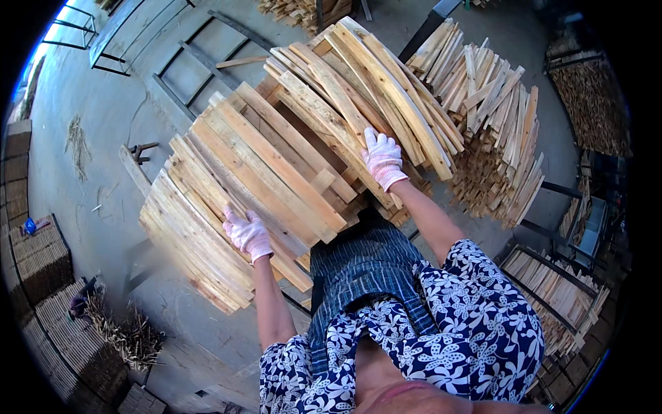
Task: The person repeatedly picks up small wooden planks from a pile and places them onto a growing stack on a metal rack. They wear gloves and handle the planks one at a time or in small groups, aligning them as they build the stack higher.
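Left hand (247, 233) and right hand (383, 159), 1 glove (258, 243) each, contact planks (276, 163); whether either grips cannot be clearly determined.

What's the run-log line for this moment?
left grip: gloved, on left planks | right grip: gloved, on right planks | closure: unclear | stacked wood: right of right planks

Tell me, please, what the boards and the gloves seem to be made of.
The boards look like bare, unpainted wood: pale, with grain and darker spots. The gloves are probably knitted fabric: matte, with snug cuffs; the fibre is unclear.
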Motion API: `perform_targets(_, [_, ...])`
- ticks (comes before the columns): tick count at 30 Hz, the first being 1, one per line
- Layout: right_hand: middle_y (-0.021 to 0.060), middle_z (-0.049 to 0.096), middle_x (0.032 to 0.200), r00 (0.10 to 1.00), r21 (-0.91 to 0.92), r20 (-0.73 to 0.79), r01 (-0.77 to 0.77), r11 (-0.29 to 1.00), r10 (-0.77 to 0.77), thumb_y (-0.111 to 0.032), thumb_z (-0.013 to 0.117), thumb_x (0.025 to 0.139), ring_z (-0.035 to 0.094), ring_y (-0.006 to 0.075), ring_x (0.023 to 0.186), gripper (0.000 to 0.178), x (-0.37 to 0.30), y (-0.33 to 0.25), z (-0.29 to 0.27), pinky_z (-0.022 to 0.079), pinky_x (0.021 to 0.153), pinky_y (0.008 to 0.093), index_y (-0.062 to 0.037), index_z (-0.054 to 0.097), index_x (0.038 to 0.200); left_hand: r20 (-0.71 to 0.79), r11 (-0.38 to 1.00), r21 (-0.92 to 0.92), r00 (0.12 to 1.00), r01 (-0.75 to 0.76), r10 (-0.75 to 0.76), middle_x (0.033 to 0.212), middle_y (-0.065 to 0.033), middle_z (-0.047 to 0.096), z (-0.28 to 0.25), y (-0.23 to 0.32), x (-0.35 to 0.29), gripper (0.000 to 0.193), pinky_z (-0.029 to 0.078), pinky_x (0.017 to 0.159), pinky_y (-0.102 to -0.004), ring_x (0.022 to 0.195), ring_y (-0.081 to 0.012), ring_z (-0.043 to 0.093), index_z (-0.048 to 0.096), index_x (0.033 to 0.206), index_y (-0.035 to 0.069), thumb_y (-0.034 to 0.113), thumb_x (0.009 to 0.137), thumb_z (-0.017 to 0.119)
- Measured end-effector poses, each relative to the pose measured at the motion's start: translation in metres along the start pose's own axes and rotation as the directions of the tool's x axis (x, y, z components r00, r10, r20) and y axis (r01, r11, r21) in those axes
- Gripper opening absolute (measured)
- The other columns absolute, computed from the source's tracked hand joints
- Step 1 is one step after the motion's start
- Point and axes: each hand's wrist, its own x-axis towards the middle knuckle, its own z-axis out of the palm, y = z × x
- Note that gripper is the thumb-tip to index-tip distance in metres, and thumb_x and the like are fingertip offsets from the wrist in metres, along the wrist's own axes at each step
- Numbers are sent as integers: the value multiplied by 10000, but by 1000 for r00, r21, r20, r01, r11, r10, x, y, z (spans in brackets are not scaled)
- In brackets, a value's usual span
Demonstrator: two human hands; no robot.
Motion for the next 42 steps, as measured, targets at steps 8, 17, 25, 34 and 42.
perform_targets(8, [171, 556, 1069, 993, 324, -101, 96, 941, -67, -298, 686, 900, 589, 379, 979, 511, 8, 15, -19, 506, 839, 501, -196, 533, 1377, 16, 997, -30, 998, 69, -68, 1334, -285, 530, -5, 0, 7, 655, 459, 1013, -492, 1204, -454, 553, 399, 1503, 105, 253, 923, 664])
perform_targets(17, [150, 517, 1279, 970, 36, 203, 127, 991, -132, -552, 639, 912, 531, 314, 1158, 852, 38, -63, -27, 444, 899, 513, -189, 276, 1592, 12, 999, -20, 999, 50, -50, 1352, -286, 510, -9, 12, 6, 654, 453, 1023, -483, 1207, -455, 544, 398, 1508, 109, 242, 923, 660])
perform_targets(25, [139, 599, 1086, 959, -121, -121, -271, 955, 257, -391, 756, 844, 642, 300, 962, 535, 59, 68, -63, 547, 732, 484, -175, 528, 1276, -2, 998, -32, 999, 45, -46, 1319, -280, 514, -4, -1, 10, 647, 459, 1007, -491, 1188, -443, 549, 404, 1493, 119, 255, 917, 666])
perform_targets(34, [205, 617, 1189, 999, 250, 22, -34, 968, 29, -240, 696, 905, 626, 384, 1131, 468, 71, 112, -25, 522, 956, 467, -100, 539, 1322, -27, 999, -38, 999, 19, -20, 1283, -275, 519, 3, -9, 13, 648, 471, 976, -509, 1160, -446, 557, 416, 1480, 133, 272, 904, 678])
perform_targets(42, [179, 574, 1317, 999, 702, 11, -34, 711, 37, -180, 712, 869, 556, 341, 1236, 553, 46, 210, -72, 435, 1076, 385, -78, 535, 1383, -217, 849, -198, 867, -490, 449, 1204, -180, 611, -6, 80, -33, 460, 510, 952, -408, 1047, -335, 618, 579, 1326, 71, 135, 893, 720])
